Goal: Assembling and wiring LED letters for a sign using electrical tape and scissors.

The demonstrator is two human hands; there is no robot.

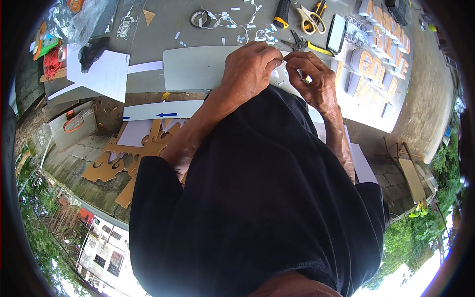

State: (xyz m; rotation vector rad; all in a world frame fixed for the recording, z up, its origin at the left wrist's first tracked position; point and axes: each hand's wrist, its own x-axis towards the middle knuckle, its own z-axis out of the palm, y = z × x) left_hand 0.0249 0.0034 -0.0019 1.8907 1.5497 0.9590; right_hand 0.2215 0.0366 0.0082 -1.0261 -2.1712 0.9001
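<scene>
A small whitish piece [284, 62] is held over the pale panel [193, 67], pinched between the thumb and forefinger tips of the left hand [251, 68]. It is also gripped by the fingertips of the right hand [312, 78], which are drawn together at the same spot, its other fingers being curled. The piece is possibly a wire end, but it is too small and too covered by fingers to be told surely.

Beyond the panel, a string of white wire with small modules [269, 35] is spread on the grey table [153, 42], with a roll of dark tape [199, 19] placed at its left. Scissors [309, 20] are laid farther beyond the panel, and yellow-handled pliers [319, 48] are set just past its far edge. To the panel's right, a dark-screened phone [336, 33] is seen, and rows of block letters [377, 69] are arranged on a white board [368, 119]. To the panel's left, white sheets [111, 74] are overlain by a crumpled black bag [94, 53].
</scene>
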